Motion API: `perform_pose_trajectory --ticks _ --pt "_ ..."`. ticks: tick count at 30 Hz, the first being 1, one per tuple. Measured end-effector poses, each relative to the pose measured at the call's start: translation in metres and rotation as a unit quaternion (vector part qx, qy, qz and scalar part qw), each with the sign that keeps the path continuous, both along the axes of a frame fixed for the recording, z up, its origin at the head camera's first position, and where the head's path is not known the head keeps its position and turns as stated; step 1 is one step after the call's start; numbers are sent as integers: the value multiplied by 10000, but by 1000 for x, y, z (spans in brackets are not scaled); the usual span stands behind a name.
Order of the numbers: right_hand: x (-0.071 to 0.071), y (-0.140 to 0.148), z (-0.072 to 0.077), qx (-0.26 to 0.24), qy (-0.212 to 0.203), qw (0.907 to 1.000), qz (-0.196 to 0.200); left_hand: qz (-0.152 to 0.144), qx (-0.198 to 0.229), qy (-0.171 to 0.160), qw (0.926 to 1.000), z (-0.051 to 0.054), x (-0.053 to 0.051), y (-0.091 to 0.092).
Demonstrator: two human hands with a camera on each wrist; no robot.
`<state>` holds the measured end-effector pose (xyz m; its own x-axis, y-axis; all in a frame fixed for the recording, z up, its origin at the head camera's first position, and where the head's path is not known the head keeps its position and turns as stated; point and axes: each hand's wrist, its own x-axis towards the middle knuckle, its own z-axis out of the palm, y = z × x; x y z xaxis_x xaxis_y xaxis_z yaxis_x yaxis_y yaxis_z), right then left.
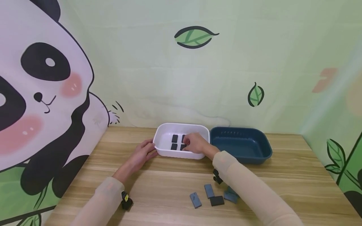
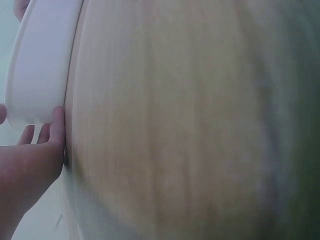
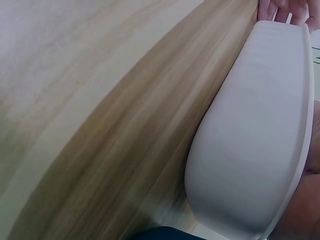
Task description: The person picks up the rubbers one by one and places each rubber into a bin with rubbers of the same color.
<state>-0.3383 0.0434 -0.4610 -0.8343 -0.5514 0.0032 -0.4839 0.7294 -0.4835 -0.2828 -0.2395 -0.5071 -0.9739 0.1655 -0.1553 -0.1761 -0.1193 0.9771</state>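
Wooden table, two tubs, loose blocks

The wood-grained table [image 1: 158, 194] carries a white tub [image 1: 181, 153] and, just to its right, a dark blue tub [image 1: 240, 145]. Nearer the front lie several blue blocks [image 1: 195, 200], some partly hidden, and a black block [image 1: 217, 201].

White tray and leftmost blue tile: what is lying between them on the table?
Only bare wood of the table lies between the white tray and the leftmost blue tile; this shows in the head view.
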Motion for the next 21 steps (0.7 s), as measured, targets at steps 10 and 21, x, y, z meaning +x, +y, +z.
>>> perform_pose_trajectory --ticks 10,21 --pt "15 9 10 -521 664 9959 321 -49 80 123 9999 -1 1 4" --pt "83 51 35 -487 391 9921 1087 -42 92 110 9999 -2 2 1"
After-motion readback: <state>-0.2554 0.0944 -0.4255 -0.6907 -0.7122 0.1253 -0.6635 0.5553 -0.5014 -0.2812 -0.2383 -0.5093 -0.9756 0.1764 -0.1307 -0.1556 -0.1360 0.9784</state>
